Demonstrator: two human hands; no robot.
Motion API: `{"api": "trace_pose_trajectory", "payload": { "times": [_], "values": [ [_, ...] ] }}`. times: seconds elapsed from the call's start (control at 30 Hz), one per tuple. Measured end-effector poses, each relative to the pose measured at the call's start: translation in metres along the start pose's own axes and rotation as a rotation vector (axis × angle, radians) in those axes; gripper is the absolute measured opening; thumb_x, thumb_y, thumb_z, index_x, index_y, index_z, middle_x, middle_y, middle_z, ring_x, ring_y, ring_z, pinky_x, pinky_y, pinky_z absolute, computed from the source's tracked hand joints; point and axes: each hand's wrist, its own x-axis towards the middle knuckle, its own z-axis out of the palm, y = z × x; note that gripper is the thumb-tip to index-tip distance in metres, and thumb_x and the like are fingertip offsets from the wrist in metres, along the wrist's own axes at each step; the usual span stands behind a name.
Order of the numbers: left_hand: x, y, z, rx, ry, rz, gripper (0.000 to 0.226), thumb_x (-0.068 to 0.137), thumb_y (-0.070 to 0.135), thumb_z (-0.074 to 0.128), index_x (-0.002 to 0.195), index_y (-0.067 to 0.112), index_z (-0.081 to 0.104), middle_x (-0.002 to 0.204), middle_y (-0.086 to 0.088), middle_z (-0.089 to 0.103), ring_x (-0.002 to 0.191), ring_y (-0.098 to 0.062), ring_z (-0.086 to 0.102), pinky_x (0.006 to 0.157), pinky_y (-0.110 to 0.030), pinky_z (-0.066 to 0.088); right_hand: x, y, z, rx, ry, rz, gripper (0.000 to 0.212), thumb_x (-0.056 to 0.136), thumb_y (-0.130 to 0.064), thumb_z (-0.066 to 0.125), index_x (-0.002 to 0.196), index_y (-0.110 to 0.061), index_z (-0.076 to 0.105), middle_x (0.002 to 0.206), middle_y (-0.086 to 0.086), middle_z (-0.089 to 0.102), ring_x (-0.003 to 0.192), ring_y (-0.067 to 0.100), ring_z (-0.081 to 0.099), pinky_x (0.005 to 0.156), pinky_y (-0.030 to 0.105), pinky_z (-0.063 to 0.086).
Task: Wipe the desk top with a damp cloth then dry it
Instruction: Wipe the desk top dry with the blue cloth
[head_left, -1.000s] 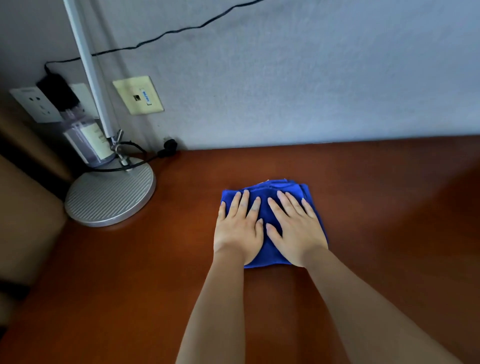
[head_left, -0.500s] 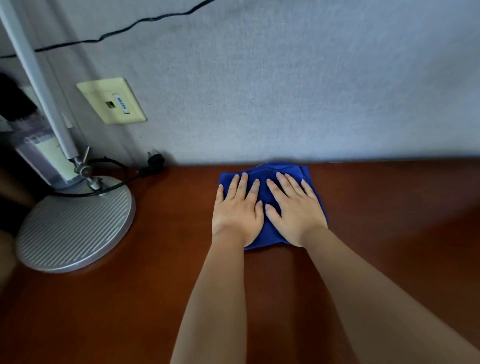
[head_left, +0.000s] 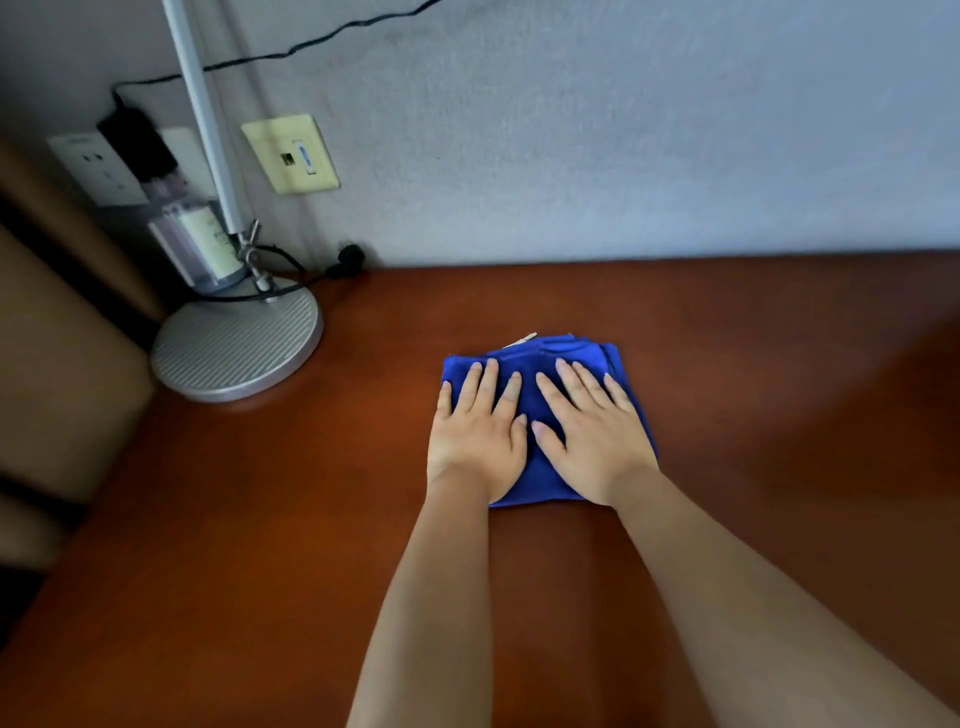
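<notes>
A folded blue cloth (head_left: 540, 358) lies flat on the reddish-brown wooden desk top (head_left: 753, 374), a little way out from the wall. My left hand (head_left: 475, 436) presses down on the cloth's left half with straight, spread fingers. My right hand (head_left: 597, 441) presses on its right half the same way, thumbs nearly touching. A small white tag sticks out at the cloth's far edge. Most of the cloth is hidden under my palms.
A desk lamp with a round silver base (head_left: 236, 345) and a slanted pole (head_left: 205, 119) stands at the back left. Behind it are a clear bottle (head_left: 200, 244), a black cable (head_left: 291, 280), and wall sockets (head_left: 291, 153). A grey wall runs along the desk's far edge.
Both hands pushed the cloth up against the wall half a second ago, then pulled it back toward me; it now lies away from the wall again.
</notes>
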Motion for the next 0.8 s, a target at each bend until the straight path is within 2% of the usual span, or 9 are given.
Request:
{"api": "trace_pose_trajectory", "payload": {
  "times": [0.13,0.2,0.43,0.67,0.8],
  "values": [
    [-0.059,0.013,0.010,0.012,0.001,0.006,0.055,0.103,0.040,0.011,0.154,0.025,-0.005,0.162,-0.001,-0.012,0.148,-0.018,-0.015,0.120,-0.042,-0.007,-0.061,-0.013,0.004,-0.003,-0.015,0.013,0.082,0.080,-0.058,-0.009,0.154,-0.026,0.006,0.162,-0.001,-0.002,0.148,0.012,-0.006,0.119,0.035,-0.007],
    [-0.087,0.020,0.015,0.014,-0.002,0.014,0.055,0.103,0.039,0.011,0.154,0.025,-0.005,0.162,-0.001,-0.012,0.148,-0.018,-0.016,0.120,-0.042,-0.007,-0.090,-0.018,0.007,-0.009,-0.018,0.016,0.089,0.073,-0.057,-0.015,0.154,-0.026,0.007,0.162,-0.001,-0.002,0.148,0.012,-0.006,0.119,0.035,-0.007],
    [-0.127,0.028,0.022,0.013,0.006,0.027,0.055,0.103,0.039,0.011,0.154,0.026,-0.006,0.162,-0.001,-0.012,0.148,-0.018,-0.016,0.120,-0.042,-0.008,-0.133,-0.026,0.013,0.010,0.012,0.014,0.087,0.076,-0.057,-0.012,0.154,-0.025,0.012,0.162,-0.001,0.003,0.148,0.013,-0.001,0.119,0.036,-0.006],
    [-0.085,0.021,0.018,0.014,0.023,0.040,0.055,0.103,0.040,0.011,0.154,0.027,-0.006,0.162,0.001,-0.012,0.148,-0.016,-0.016,0.120,-0.042,-0.008,-0.093,-0.015,0.014,0.037,0.057,0.026,0.083,0.080,-0.057,-0.003,0.152,-0.024,0.021,0.161,0.000,0.011,0.148,0.015,0.006,0.120,0.037,0.000],
    [-0.048,0.015,0.013,-0.001,0.028,0.027,0.054,0.103,0.040,0.012,0.154,0.028,-0.004,0.162,0.002,-0.011,0.148,-0.015,-0.016,0.120,-0.041,-0.008,-0.056,-0.005,0.011,0.023,0.063,0.006,0.084,0.078,-0.057,-0.006,0.153,-0.025,0.017,0.161,-0.001,0.009,0.148,0.014,0.004,0.120,0.037,-0.002]
  ]
}}
